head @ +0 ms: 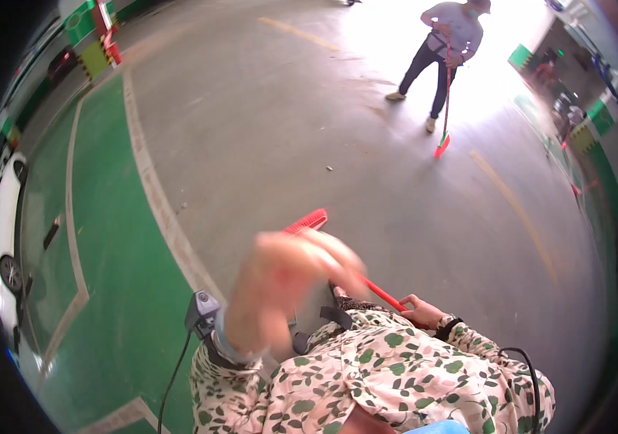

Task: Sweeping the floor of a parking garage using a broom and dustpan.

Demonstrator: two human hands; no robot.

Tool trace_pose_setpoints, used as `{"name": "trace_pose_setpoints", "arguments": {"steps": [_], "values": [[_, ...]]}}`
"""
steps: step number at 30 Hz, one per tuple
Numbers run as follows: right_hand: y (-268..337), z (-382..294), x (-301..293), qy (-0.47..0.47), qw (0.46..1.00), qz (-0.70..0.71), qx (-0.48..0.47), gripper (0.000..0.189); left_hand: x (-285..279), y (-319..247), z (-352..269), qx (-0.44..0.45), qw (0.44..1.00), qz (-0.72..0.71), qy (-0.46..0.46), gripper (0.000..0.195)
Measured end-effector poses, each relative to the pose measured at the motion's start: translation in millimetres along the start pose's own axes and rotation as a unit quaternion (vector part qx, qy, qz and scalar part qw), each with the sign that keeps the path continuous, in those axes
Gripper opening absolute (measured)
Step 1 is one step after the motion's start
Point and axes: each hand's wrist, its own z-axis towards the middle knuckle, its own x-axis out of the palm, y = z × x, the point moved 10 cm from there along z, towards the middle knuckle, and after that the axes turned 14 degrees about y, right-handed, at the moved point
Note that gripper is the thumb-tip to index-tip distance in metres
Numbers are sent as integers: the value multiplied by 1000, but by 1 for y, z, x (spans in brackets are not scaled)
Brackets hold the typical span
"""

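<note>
My left hand is raised close to the camera and blurred by motion. Its fingers point to the right, apart from the thumb, and I see nothing held in it. Lower right, my right hand grips the red handle of a broom near my waist. The broom's red bristle head shows on the grey floor beyond my left hand, which hides the middle of the broom. A small camera-like device with a cable is strapped at my left wrist.
Ahead, a person stands holding another broom with a red head. Bits of litter lie on the grey floor. At left are a green parking bay and a white car; striped pillars stand at the sides.
</note>
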Motion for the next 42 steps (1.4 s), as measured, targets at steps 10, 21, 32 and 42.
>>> {"name": "trace_pose_setpoints", "arguments": {"steps": [10,21,32,42], "values": [[15,-3,2,-23,999,-26,10,39,-114,240,-534,-651,606,297,-347,45],[-20,-12,35,-42,990,94,-95,42,-20,246,-648,-727,507,-51,-459,52],[-80,36,51,-47,983,-77,-163,32,-96,179,-635,-622,447,376,-522,29],[166,139,-49,-41,995,-7,-86,25,-57,227,-591,-632,525,-42,-569,28]]}}
